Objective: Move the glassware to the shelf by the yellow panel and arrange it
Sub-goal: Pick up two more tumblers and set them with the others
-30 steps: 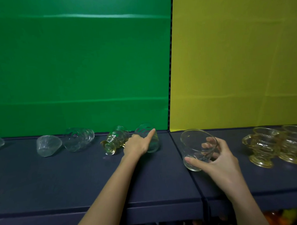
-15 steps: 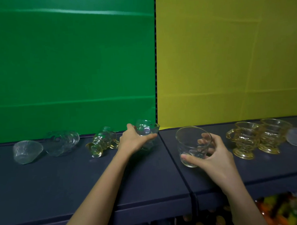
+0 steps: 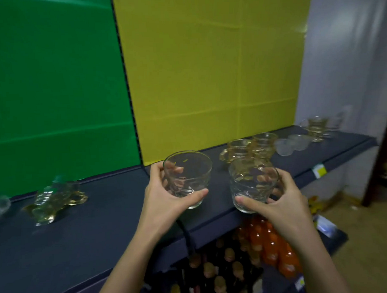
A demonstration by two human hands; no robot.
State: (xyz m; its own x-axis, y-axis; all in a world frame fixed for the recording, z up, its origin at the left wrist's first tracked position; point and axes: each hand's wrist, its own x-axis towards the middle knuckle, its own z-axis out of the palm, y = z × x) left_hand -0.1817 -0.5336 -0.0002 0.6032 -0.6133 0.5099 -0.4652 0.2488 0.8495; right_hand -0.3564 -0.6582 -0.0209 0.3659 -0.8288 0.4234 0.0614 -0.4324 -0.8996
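Note:
My left hand (image 3: pixel 166 197) grips a clear glass cup (image 3: pixel 189 175) upright, just above the dark shelf (image 3: pixel 218 189) in front of the yellow panel (image 3: pixel 207 69). My right hand (image 3: pixel 280 198) holds a second clear glass cup (image 3: pixel 251 186) upright, over the shelf's front edge to the right. Two amber handled cups (image 3: pixel 243 150) stand behind it by the yellow panel. Farther right sit frosted small glasses (image 3: pixel 291 144) and another amber cup (image 3: pixel 317 126). An amber cup (image 3: pixel 54 199) lies on its side below the green panel (image 3: pixel 54 85).
Part of a clear glass (image 3: pixel 0 204) shows at the left edge. Below the shelf are orange bottles (image 3: pixel 270 246) and dark bottles (image 3: pixel 214 275). A pale wall (image 3: pixel 349 53) ends the shelf at right, with a yellow price tag (image 3: pixel 319 171) on its front edge.
My left hand lifted the clear cup off the green-side shelf and carried it right to the yellow side. My right hand moved its cup right as well. The view swung right.

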